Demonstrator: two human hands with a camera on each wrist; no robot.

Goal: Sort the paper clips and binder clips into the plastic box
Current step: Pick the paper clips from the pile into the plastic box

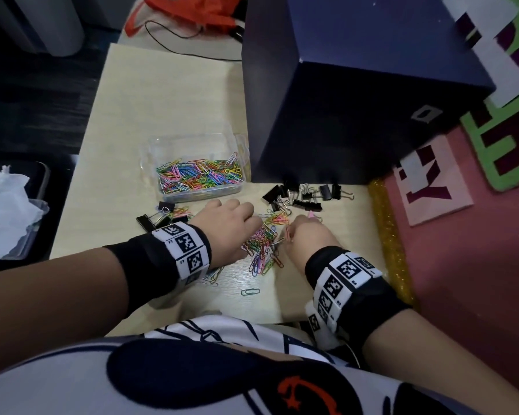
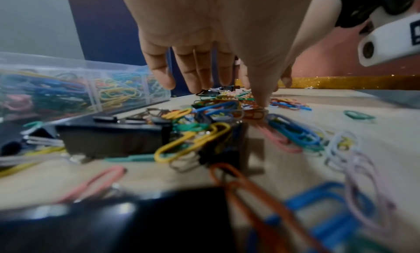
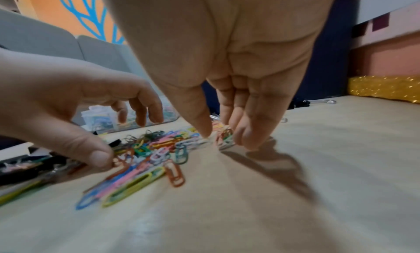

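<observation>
On the pale wooden tabletop (image 1: 168, 94), a loose heap of coloured paper clips (image 1: 262, 244) lies between the two hands. The left hand (image 1: 226, 226) hovers over the heap's left edge, its fingers (image 2: 200, 71) spread and pointing down, the thumb tip touching a brown clip. The right hand (image 1: 307, 238) reaches down at the heap's right edge, thumb and fingers (image 3: 252, 131) drawn together around a few clips at the tabletop. Just beyond the heap stands the clear plastic box (image 1: 162, 151), already holding many coloured clips. Black binder clips (image 1: 300, 194) lie in a cluster right of the box, beside a dark blue box (image 1: 357, 115), and a few more lie near the left wrist.
</observation>
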